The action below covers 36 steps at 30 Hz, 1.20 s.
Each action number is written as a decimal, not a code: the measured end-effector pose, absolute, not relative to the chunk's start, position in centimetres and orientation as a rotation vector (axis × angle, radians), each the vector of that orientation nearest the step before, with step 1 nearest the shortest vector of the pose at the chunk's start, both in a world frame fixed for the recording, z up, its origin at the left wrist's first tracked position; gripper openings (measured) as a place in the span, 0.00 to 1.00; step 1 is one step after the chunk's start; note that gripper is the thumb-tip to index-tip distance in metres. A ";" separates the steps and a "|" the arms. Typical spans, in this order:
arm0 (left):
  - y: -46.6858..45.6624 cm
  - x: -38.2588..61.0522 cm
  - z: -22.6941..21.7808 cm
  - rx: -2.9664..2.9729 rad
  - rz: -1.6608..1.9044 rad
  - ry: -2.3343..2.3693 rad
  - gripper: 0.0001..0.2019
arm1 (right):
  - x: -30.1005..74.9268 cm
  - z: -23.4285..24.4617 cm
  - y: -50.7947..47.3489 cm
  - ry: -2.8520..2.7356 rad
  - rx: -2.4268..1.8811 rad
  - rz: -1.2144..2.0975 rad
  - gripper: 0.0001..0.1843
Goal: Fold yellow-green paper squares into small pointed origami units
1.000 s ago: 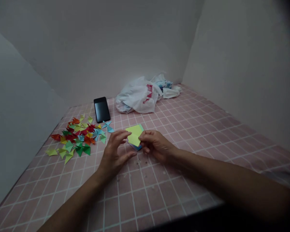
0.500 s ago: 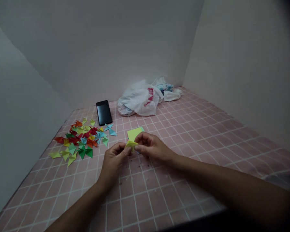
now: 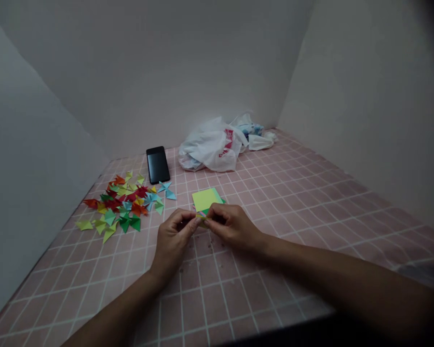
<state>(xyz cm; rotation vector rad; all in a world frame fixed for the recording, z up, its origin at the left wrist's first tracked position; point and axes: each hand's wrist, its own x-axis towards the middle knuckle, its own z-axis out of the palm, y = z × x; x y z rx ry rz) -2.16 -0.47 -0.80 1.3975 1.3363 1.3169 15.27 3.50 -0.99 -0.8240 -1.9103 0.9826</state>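
My left hand [image 3: 173, 237] and my right hand [image 3: 231, 225] meet over the pink tiled surface [image 3: 275, 202], both pinching a small folded yellow paper piece [image 3: 201, 217] between fingertips. Just behind the hands lies a stack of square paper sheets [image 3: 207, 199], yellow-green on top. To the left is a scattered pile of several folded paper pieces [image 3: 123, 205] in red, green, yellow, orange and blue.
A black phone [image 3: 157, 164] lies face up near the back wall. A crumpled white plastic bag [image 3: 211, 145] with red print sits at the back corner. White walls close in on the left, back and right.
My right hand lifted a yellow sheet off the stack and both hands folded it small between the fingertips. The view shifted slightly.
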 end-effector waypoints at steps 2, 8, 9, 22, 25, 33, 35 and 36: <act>-0.5 -2.2 -0.7 1.419 1.332 1.321 0.04 | 15.2 -0.9 3.4 -1.927 -0.804 0.961 0.10; -0.5 -2.1 -0.5 1.331 1.334 1.256 0.04 | 15.5 -0.8 3.4 -1.903 -0.814 1.051 0.10; -0.5 -2.1 -0.5 1.278 1.332 1.241 0.05 | 15.5 -0.7 3.4 -1.886 -0.820 1.088 0.10; -0.1 -2.5 -0.2 1.247 1.254 1.289 0.12 | 15.7 -0.3 3.9 -1.729 -0.871 1.333 0.13; 0.0 -2.5 -0.8 1.147 1.296 1.287 0.12 | 15.5 -0.4 3.9 -1.639 -0.869 1.482 0.15; 0.0 -2.3 -0.9 1.033 1.249 1.226 0.13 | 15.3 -1.3 4.5 -1.693 -0.925 1.501 0.13; -0.1 -2.2 -0.7 1.046 1.171 1.231 0.14 | 15.4 -1.2 4.6 -1.782 -0.905 1.387 0.14; -0.1 -2.1 -0.7 1.068 1.139 1.237 0.14 | 15.5 -1.0 4.6 -1.817 -0.894 1.353 0.14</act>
